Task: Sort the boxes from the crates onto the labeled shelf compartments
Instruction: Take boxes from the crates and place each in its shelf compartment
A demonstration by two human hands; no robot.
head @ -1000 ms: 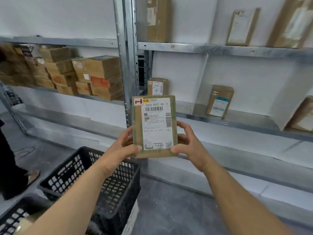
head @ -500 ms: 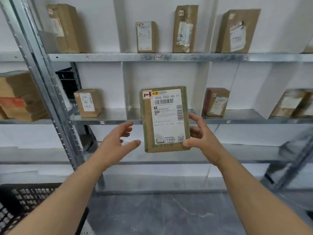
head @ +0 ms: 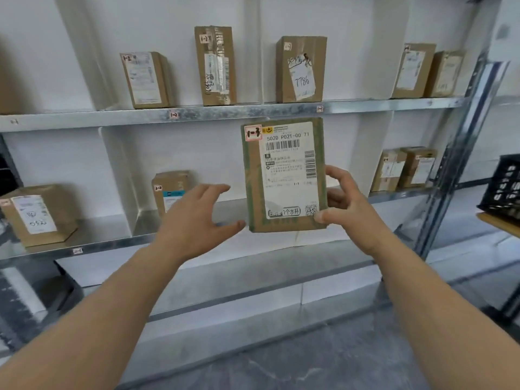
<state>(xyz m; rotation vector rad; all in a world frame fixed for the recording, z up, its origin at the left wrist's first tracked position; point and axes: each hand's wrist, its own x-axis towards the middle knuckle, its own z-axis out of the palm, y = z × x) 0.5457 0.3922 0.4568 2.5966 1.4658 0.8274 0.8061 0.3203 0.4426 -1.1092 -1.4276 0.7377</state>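
Held parcel (head: 284,175): small print below the barcode blurred, unreadable.
Right hand (head: 346,209): some fingers hidden behind the held parcel.
Cardboard box (head: 168,187), left of the held parcel: lower right corner covered by left hand (head: 194,220).
Black crate (head: 503,184), far right of the held parcel: cut off by the picture's edge.
Shelf tag (head: 320,108), just above the held parcel: writing too small to read.

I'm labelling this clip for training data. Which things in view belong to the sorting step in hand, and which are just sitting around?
In the job: held box with red 1-3 sticker; right hand gripping it; left hand open beside it; upper shelf with its edge tags.
Just there: shelved box marked 7786; lower-left shelved box; black crate at right edge.
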